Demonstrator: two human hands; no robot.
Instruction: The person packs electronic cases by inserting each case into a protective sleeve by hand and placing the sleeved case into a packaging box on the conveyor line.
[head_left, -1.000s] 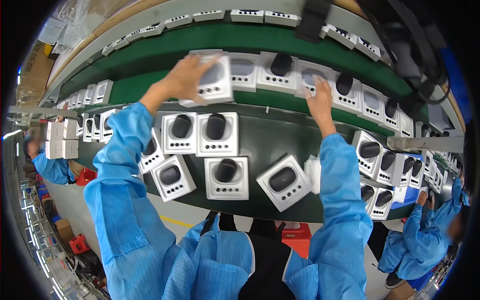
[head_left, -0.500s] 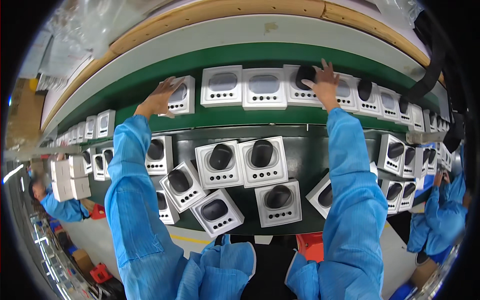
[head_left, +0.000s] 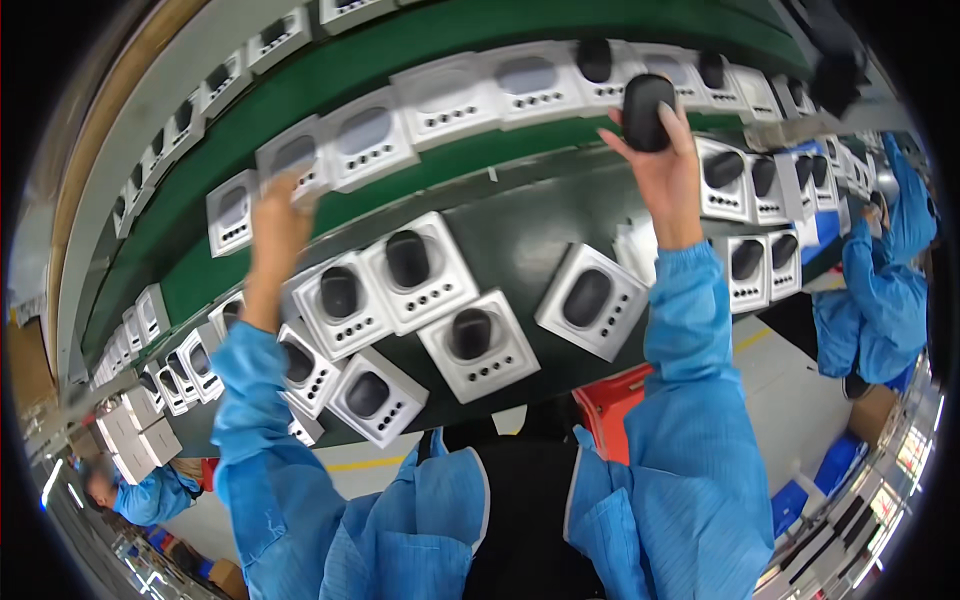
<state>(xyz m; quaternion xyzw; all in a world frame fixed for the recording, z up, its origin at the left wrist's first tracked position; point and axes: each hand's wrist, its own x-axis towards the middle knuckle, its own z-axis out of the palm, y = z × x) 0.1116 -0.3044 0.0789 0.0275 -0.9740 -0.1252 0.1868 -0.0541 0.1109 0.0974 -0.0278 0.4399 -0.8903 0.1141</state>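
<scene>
My right hand (head_left: 668, 180) holds a black oval case (head_left: 648, 112) up above the near edge of the green belt (head_left: 345, 205), its thumb and fingers at the case's sides. Motion smears my left hand (head_left: 280, 225), so its fingers cannot be made out. It is at the front of an open white box (head_left: 295, 155) on the belt; whether it touches the box is unclear. The box has a pale oval and a row of small black pieces in its tray. Another white box (head_left: 375, 135) of this kind stands beside it. Farther right, one box has a black case (head_left: 594, 60) on it.
On the dark table (head_left: 510, 225) in front of me lie several white boxes (head_left: 480, 345) with black cases in them. More boxes stand to the right, near a person in blue (head_left: 875, 290). Stacked white cartons (head_left: 138, 435) are at the left, and a red stool (head_left: 612, 405) is below the table.
The view has turned and shifted. My right hand has come off the row of boxes with a black case in it. My left hand has moved nearer to me relative to the belt.
</scene>
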